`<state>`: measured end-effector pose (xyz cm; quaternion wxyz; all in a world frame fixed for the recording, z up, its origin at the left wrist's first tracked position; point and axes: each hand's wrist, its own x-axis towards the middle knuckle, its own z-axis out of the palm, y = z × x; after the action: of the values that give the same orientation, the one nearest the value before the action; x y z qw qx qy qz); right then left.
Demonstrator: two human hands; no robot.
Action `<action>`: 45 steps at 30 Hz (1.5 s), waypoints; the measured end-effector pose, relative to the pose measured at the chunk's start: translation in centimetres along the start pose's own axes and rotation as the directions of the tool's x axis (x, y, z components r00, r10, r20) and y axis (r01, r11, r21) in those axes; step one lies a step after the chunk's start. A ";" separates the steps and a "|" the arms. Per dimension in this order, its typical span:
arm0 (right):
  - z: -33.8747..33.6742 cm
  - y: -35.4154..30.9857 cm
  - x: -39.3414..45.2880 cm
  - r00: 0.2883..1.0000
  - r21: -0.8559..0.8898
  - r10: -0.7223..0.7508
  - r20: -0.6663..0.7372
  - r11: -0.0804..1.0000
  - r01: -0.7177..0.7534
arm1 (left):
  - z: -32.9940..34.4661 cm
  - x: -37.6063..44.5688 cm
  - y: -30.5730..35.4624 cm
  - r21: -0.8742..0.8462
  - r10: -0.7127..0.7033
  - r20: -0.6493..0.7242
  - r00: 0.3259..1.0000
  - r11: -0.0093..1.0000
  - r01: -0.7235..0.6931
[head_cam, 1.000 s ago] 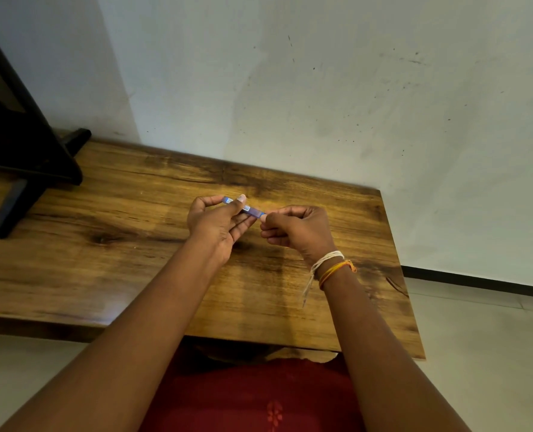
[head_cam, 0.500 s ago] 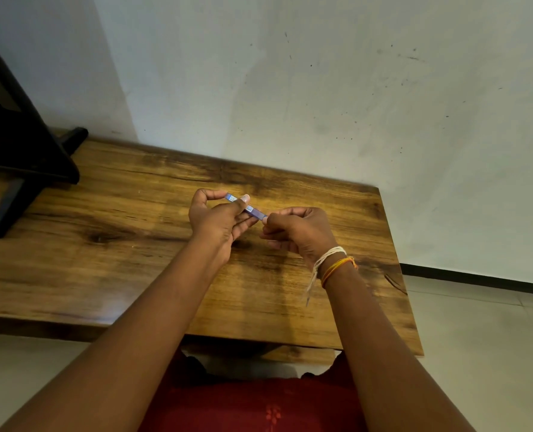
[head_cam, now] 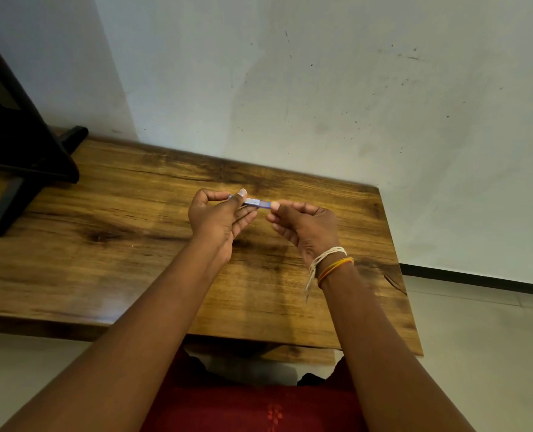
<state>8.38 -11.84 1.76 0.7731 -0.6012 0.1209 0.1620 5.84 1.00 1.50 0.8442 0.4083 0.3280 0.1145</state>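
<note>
At the far left corner of the bench (head_cam: 103,275), a black stand (head_cam: 25,157) rests on the wood, one foot reaching toward the near edge. Over the middle of the bench, closer to its far edge, the left hand (head_cam: 215,219) pinches the left end of a small blue stick (head_cam: 255,202) between thumb and forefinger, its other fingers loosely stretched beneath. The stick lies nearly level, held above the wood between both hands. Its right end is pinched by the right hand (head_cam: 308,227), whose fingers curl inward. White and orange threads (head_cam: 330,260) circle the right wrist, toward the bench's right edge.
</note>
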 end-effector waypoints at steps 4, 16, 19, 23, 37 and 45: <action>-0.1 0.2 0.6 0.987 0.005 -0.099 -0.127 0.995 0.101 | 0.1 -0.5 -0.7 0.008 -0.042 0.009 0.999 0.999 0.042; -0.8 0.6 1.4 0.969 -0.028 0.034 -0.246 0.999 -0.042 | -0.5 -0.1 -0.8 0.278 -0.170 -0.031 0.985 0.945 0.172; -1.3 1.4 2.0 0.949 -0.199 0.051 -0.312 0.973 -0.117 | -1.1 0.3 -1.0 0.481 -0.130 -0.059 0.990 0.865 0.142; -1.3 2.0 2.0 0.944 -0.410 0.011 -0.330 0.899 -0.154 | -1.6 1.0 -1.7 0.671 -0.022 -0.068 0.997 0.739 0.062; -4.5 -0.8 1.4 0.881 -0.847 -0.341 -0.327 0.519 -0.113 | -1.7 0.8 -2.3 0.919 0.200 0.144 0.969 0.336 -0.206; -4.9 -0.3 1.4 0.951 -0.911 -0.042 -0.306 0.303 -0.280 | -1.1 1.2 -4.0 0.935 0.261 0.176 0.949 0.256 -0.244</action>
<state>9.85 -16.49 0.31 0.2340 -0.9441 0.1523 0.1751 5.75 -0.35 -2.54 0.4080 0.8719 0.2683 0.0350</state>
